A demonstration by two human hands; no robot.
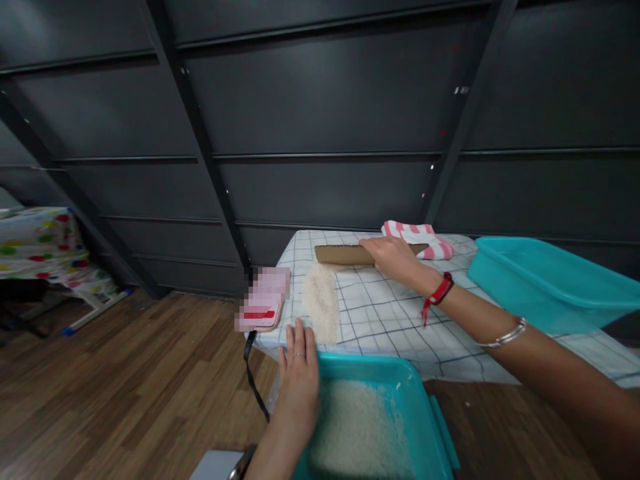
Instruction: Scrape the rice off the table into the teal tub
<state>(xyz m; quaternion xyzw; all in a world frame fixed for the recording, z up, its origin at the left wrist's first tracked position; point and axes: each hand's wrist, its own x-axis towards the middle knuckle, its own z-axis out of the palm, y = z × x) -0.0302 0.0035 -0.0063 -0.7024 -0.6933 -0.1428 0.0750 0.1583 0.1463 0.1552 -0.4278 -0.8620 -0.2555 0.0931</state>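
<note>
My right hand grips the top edge of a brown cardboard strip, which stands on its long side on the checked cloth near the back of the table. A band of white rice lies on the cloth in front of the strip's left end. My left hand rests with outstretched fingers at the left rim of a teal tub, its fingertips by the table's front edge. Inside the tub, below the table edge, more rice is spread. Part of the tub is cut off by the frame.
A second teal tub stands on the table's right side. Behind my right hand lies a pink-and-white striped cloth. A pink, pixelated item with a black strap sits at the left corner. Dark panels rise behind the table.
</note>
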